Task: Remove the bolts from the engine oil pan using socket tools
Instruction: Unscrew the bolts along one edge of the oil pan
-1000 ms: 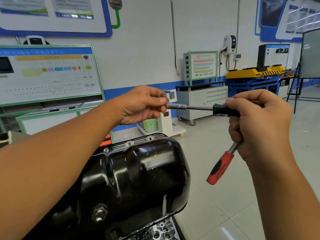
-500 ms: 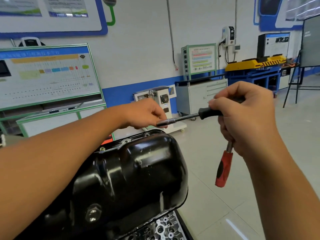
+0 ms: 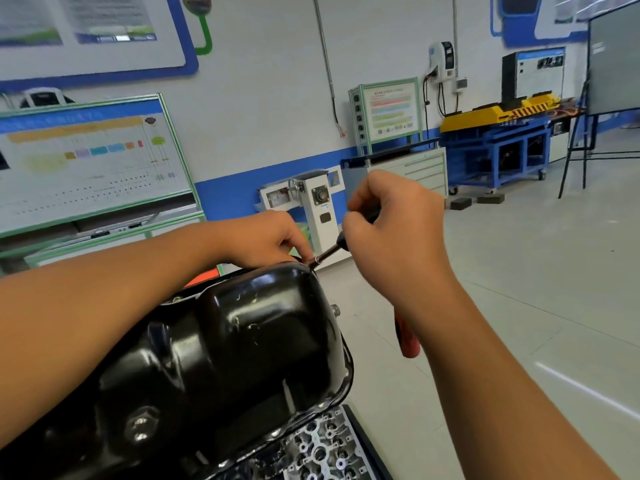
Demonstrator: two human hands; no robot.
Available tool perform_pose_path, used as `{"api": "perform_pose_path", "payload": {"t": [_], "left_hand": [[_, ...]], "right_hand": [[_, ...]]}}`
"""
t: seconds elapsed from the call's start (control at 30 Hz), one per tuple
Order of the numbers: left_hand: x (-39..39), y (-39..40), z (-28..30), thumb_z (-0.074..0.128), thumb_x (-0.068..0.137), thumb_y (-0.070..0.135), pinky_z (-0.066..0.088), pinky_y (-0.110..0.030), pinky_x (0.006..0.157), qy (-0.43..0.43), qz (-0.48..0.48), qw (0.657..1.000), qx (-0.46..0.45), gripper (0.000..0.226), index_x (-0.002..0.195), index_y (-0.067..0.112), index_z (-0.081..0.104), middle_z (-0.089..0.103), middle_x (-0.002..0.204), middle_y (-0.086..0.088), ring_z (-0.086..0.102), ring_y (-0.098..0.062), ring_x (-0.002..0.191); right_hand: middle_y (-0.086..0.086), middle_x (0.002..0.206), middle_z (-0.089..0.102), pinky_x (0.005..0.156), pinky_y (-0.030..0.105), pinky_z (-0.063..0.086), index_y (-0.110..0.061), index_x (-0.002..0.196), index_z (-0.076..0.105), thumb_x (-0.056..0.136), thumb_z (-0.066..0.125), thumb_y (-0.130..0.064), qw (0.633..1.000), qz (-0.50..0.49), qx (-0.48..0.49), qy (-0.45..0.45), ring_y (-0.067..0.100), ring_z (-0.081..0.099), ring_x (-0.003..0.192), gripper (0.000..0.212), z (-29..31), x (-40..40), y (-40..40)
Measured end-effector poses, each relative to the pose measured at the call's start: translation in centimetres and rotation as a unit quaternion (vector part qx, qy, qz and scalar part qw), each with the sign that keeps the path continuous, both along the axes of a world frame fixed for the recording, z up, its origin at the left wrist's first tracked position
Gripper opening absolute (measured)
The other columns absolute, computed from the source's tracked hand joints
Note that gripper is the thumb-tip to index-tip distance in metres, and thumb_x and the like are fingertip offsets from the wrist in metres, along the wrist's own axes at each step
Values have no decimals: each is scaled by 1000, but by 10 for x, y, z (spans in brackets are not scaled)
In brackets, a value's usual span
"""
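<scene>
Vehicle training workshop, wall diagram boards (image 3: 86,157), blue steel workbench (image 3: 498,147), drawer cabinet (image 3: 415,171), black oil pan (image 3: 221,351), bare concrete floor (image 3: 519,271)

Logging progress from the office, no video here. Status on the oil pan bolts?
Left hand steadies socket tip at oil pan far rim. Right hand grips driver handle. Bolt itself hidden. Nothing in the way.
</scene>
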State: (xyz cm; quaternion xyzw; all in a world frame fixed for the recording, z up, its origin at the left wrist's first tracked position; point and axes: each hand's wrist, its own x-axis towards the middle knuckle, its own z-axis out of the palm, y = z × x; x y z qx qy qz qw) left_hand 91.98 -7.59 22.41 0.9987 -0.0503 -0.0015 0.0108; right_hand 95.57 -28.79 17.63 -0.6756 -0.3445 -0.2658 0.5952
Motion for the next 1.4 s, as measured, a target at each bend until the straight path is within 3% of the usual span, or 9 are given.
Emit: {"api": "perform_pose_path", "payload": {"t": [0.3,0.57,0.67,0.8,0.87,1.03,1.2,1.3,1.4], "left_hand": [[-2,-7,3,74,94,26,35,-9,55,-16,-61,997,53,54,64,68,56,46,49,14,43,0,50],[-3,-6,6,75,93,25,33,-12,53,-8,-21,999,28,34,73,46,57,44,45,11,44,-5,48],[-12,-14,13,74,93,33,33,-21,57,11,-30,995,-96,14,86,46,74,45,49,11,38,-7,51],[-17,-35,18,70,87,46,43,-41,61,28,-82,986,-142,30,84,16,73,52,69,-26,46,-36,63],[-17,-41,20,66,89,33,49,-52,66,23,-81,991,-106,33,83,1,65,57,73,-30,54,-43,68],[-21,-45,22,72,87,22,42,-32,55,0,-74,995,-70,22,68,31,67,54,60,-11,48,-24,55],[-19,-39,19,75,92,18,53,-55,73,-45,-54,996,-59,8,97,14,78,65,83,-29,63,-43,77],[-18,-38,18,74,92,19,53,-59,79,-49,-56,996,-56,12,103,13,77,67,91,-30,66,-44,85],[-16,-37,17,74,92,19,54,-58,78,-42,-60,995,-63,12,104,16,77,66,89,-30,65,-44,81]], "right_hand": [[7,67,60,63,42,45,-4,78,63,82,65,3,980,42,-65,-186,24,55,65,9,-1,-10,-3],[-1,74,62,67,36,46,-11,84,64,84,70,-4,981,51,-101,-156,15,56,71,9,2,-6,-3],[-8,77,59,67,31,47,-16,89,62,85,74,-10,979,69,-120,-149,10,55,74,14,2,-2,-7],[-11,83,61,66,25,49,-22,95,59,87,74,-9,965,130,-153,-171,8,58,79,22,1,0,-13],[-9,85,62,63,19,45,-28,103,56,87,73,-11,962,176,-153,-145,10,59,74,28,0,1,-17],[-1,75,61,41,20,37,-26,104,57,92,72,-40,950,287,61,106,4,49,47,23,2,2,-16],[-3,62,39,36,21,25,-12,96,47,97,61,-38,722,233,395,519,8,29,43,30,-25,59,-20],[3,86,44,40,18,44,-8,100,45,96,62,-35,545,226,503,632,8,39,46,32,-59,85,-23],[6,99,51,43,28,55,-6,109,48,91,69,-36,472,195,504,697,8,47,61,42,-89,89,-13]]}}
